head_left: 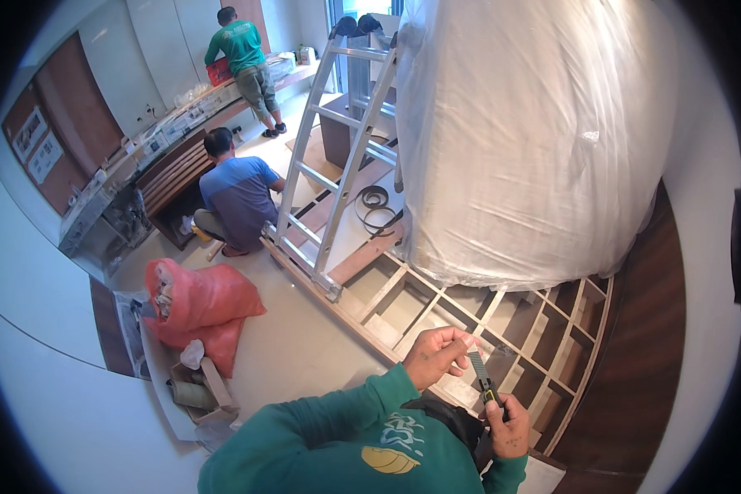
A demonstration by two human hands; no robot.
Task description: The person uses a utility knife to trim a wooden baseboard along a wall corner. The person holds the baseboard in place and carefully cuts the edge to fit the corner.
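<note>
While my right hand [509,430] clasps the snap-off knife [491,393] before the wooden grid frame [362,328], my left hand [438,359] is at the blade [476,367] tip, pinching unclear; apparently I'm adjusting it, and moving next calls for care.

Head fisheye, left of the worn pair, looks steeply down past the wearer's green shirt [321,440] and out across the room. Left hand [436,356] and right hand [508,424] sit close, below and right of centre; ladder [347,169] is mid-range, person in blue [237,191] farther, person in green [240,48] farthest. Wide lens bends white panels [45,317] toward the dark rim.
</note>
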